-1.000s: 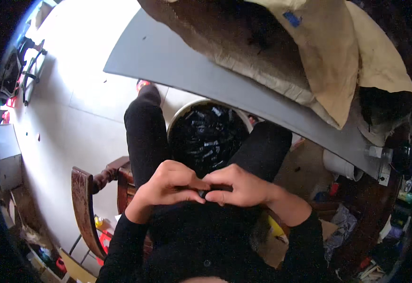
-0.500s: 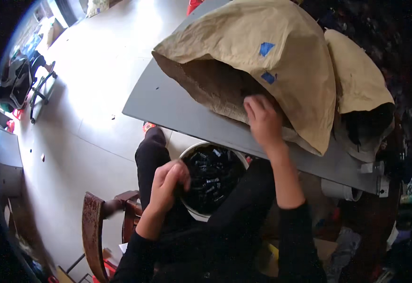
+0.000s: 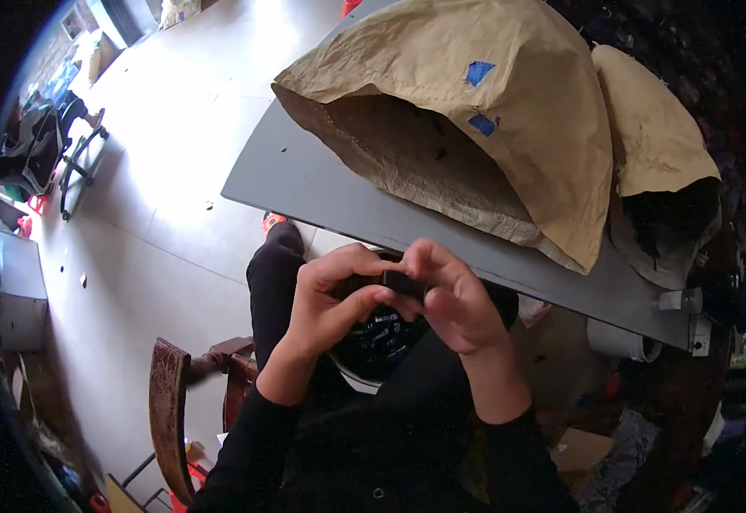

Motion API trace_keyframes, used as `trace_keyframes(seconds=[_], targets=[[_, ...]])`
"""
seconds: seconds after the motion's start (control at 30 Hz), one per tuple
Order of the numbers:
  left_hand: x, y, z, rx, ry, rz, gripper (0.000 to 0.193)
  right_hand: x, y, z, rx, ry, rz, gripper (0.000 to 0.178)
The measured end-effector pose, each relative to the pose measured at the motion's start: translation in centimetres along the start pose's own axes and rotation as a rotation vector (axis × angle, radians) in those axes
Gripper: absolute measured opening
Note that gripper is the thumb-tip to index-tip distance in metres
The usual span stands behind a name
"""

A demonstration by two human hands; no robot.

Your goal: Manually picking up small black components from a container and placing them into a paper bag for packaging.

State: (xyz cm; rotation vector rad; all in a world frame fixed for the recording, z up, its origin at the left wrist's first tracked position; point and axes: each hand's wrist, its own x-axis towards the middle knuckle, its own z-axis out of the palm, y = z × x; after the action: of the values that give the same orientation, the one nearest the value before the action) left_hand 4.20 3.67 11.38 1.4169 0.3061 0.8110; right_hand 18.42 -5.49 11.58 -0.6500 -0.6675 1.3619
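A small black piece (image 3: 402, 283), its exact kind too small to tell, sits between my two hands. My left hand (image 3: 330, 299) pinches its left end between thumb and forefinger. At its other end, my right hand (image 3: 457, 308) grips it with bent fingers. Both hands are over a round bucket (image 3: 358, 376) between my knees, filled with many small black parts (image 3: 378, 338) and partly hidden by my hands. Beyond them, a large tan paper sack (image 3: 544, 94) lies on its side on the grey table (image 3: 262, 171), its mouth facing me and a few dark bits inside.
Another tan sack (image 3: 655, 128) with a dark opening lies to the right. A clear cup (image 3: 681, 300) is at the table's right end, above a white bucket (image 3: 616, 340). A worn wooden chair (image 3: 168, 410) stands at my left, and a wheeled office chair (image 3: 74, 158) farther off.
My right hand has come out of the sack's mouth, back toward me. My left hand has moved right and slightly up. Both now meet at the black piece above the bucket.
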Motion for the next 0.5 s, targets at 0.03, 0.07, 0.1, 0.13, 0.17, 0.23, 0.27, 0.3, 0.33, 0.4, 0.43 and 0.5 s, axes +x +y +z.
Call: trace_keyframes(seconds=[0.03, 0.07, 0.1, 0.13, 0.17, 0.23, 0.27, 0.3, 0.33, 0.4, 0.43, 0.5], targets=[[0.2, 0.1, -0.1, 0.044, -0.032, 0.059, 0.020, -0.1, -0.2, -0.3, -0.060, -0.038, 0.074, 0.038], [0.3, 0.2, -0.2, 0.088, -0.064, 0.118, 0.019, -0.1, -0.4, -0.4, -0.122, -0.076, 0.148, 0.034], [0.4, 0.2, -0.3, 0.089, -0.065, 0.117, 0.019, -0.1, -0.5, -0.3, -0.119, -0.075, 0.148, 0.034], [0.5, 0.3, -0.4, 0.185, -0.060, 0.167, 0.021, 0.0, -0.7, 0.1, -0.141, -0.011, 0.170, 0.030], [0.5, 0.4, -0.4, 0.281, -0.054, 0.217, 0.023, 0.0, -0.9, 0.5, -0.162, 0.053, 0.193, 0.026], [0.6, 0.8, 0.0, 0.367, -0.047, 0.232, 0.025, -0.1, -0.7, 1.1, -0.163, 0.116, 0.132, 0.022], [0.5, 0.9, 0.1, 0.457, -0.034, 0.247, 0.027, -0.2, -0.5, 1.4, -0.162, 0.172, 0.075, 0.018], [0.4, 1.0, 0.3, 0.460, -0.035, 0.249, 0.027, -0.4, -0.3, 1.5, -0.161, 0.170, 0.072, 0.018], [0.3, 1.1, 0.4, 0.478, -0.045, 0.254, 0.028, -0.5, 0.0, 1.5, -0.160, 0.161, -0.005, 0.015], [0.0, 1.1, 0.5, 0.494, -0.059, 0.261, 0.029, -0.6, 0.4, 1.5, -0.159, 0.155, -0.085, 0.013], [0.0, 0.9, 0.6, 0.509, -0.050, 0.266, 0.029, -0.5, 0.5, 1.5, -0.110, 0.173, -0.063, 0.011], [0.1, 1.0, 0.7, 0.523, -0.043, 0.271, 0.030, -0.5, 0.7, 1.2, -0.061, 0.192, -0.042, 0.009]])
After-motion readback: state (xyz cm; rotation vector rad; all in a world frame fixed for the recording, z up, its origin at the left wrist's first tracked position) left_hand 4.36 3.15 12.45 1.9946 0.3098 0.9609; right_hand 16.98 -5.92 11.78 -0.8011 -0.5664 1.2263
